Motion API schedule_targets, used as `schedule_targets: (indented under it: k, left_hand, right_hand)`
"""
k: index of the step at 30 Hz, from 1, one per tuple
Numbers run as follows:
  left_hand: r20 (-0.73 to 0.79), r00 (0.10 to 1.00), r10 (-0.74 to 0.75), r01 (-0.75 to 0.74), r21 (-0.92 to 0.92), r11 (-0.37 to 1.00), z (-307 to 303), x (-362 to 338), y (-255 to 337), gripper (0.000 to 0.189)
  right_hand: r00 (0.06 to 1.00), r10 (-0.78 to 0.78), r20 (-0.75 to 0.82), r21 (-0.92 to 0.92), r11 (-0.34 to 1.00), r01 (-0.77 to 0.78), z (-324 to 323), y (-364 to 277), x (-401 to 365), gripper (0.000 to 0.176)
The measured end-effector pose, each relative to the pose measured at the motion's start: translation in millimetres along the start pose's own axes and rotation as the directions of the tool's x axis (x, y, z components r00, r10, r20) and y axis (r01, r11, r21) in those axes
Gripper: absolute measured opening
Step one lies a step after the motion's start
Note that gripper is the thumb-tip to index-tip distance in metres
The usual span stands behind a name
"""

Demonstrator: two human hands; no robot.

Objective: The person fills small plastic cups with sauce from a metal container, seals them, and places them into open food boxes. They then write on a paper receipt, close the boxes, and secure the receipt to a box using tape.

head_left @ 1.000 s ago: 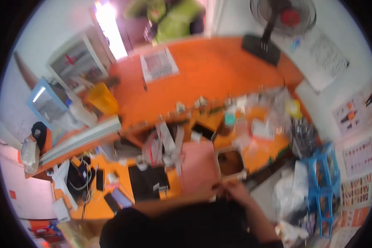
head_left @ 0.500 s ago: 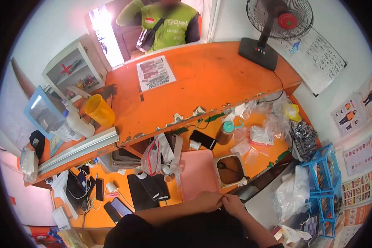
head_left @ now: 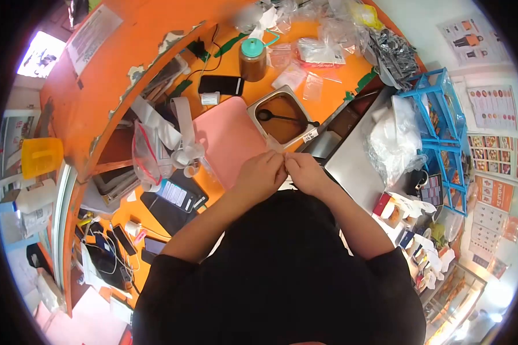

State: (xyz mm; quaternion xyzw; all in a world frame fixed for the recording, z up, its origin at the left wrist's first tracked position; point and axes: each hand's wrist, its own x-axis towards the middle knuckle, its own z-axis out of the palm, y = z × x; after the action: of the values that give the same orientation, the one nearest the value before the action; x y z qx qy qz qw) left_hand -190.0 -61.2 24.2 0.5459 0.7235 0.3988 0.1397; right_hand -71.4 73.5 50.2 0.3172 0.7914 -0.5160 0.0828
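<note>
My left hand (head_left: 263, 174) and my right hand (head_left: 308, 174) meet in front of my body, fingers closed in a pinch. Between them, a small clear plastic bag (head_left: 275, 144) sticks up from the fingertips; its lower part is hidden by the fingers. Just beyond the hands stands a metal container (head_left: 256, 107) of brown sauce (head_left: 282, 127), with a black ladle (head_left: 290, 119) lying in it. The pink tray (head_left: 227, 135) is left of the container, close to my left hand.
A jar with a turquoise lid (head_left: 252, 60) and a black phone (head_left: 221, 85) stand farther back. Plastic bags (head_left: 388, 141) lie on the metal surface at right, beside blue baskets (head_left: 437, 112). Another phone (head_left: 178, 194) and cables are at left. The orange counter's edge (head_left: 129, 98) rises at left.
My view has turned down and to the right, so the person at the counter and the fan are out of view. The hands stay together, and the plastic bag between them now shows.
</note>
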Motion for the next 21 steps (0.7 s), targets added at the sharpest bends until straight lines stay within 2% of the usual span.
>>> schedule_targets:
  k: [1,5,7,8,10,12,16,17,19,20,21]
  left_hand:
    - [-0.017,1.0,0.02,-0.02,0.005,1.0,-3,5,2,0.013]
    - [0.008,0.999,-0.04,0.039,0.079,0.996,-1,13,3,0.014]
    - [0.07,0.996,-0.057,0.052,0.071,0.996,8,10,-6,0.017]
    - [0.071,0.995,-0.069,0.063,0.077,0.995,9,10,-8,0.017]
    - [0.208,0.971,-0.116,0.103,0.073,0.992,10,11,-12,0.019]
    - [0.229,0.961,-0.155,0.146,0.056,0.988,21,-2,-16,0.019]
    - [0.217,0.953,-0.214,0.217,0.009,0.976,51,-40,-26,0.017]
    - [0.204,0.954,-0.222,0.223,0.014,0.975,50,-40,-26,0.017]
    - [0.196,0.934,-0.299,0.327,-0.125,0.937,50,-43,-19,0.019]
    - [0.196,0.929,-0.313,0.341,-0.133,0.93,53,-43,-20,0.019]
    - [0.153,0.94,-0.306,0.335,-0.233,0.913,55,-41,-23,0.021]
  right_hand:
    - [0.998,-0.059,-0.035,-0.018,0.998,0.058,2,5,4,0.038]
    - [0.994,-0.019,-0.11,-0.026,1.0,0.016,6,5,13,0.036]
    - [0.988,-0.042,-0.15,-0.162,0.987,0.018,8,14,15,0.036]
    - [0.989,-0.045,-0.139,-0.157,0.987,0.022,9,16,15,0.036]
    - [0.986,-0.07,-0.151,-0.261,0.965,0.029,12,19,14,0.035]
    - [0.991,-0.053,-0.126,-0.316,0.949,0.01,17,19,6,0.035]
    - [0.995,0.045,-0.084,-0.578,0.811,-0.085,31,50,-12,0.036]
    - [0.997,0.033,-0.075,-0.584,0.809,-0.071,33,50,-17,0.036]
    - [0.986,0.157,-0.058,-0.558,0.814,-0.163,36,53,-29,0.039]
    - [0.985,0.165,-0.044,-0.565,0.809,-0.161,36,54,-27,0.039]
    - [0.976,0.202,-0.086,-0.234,0.948,-0.216,37,56,-19,0.039]
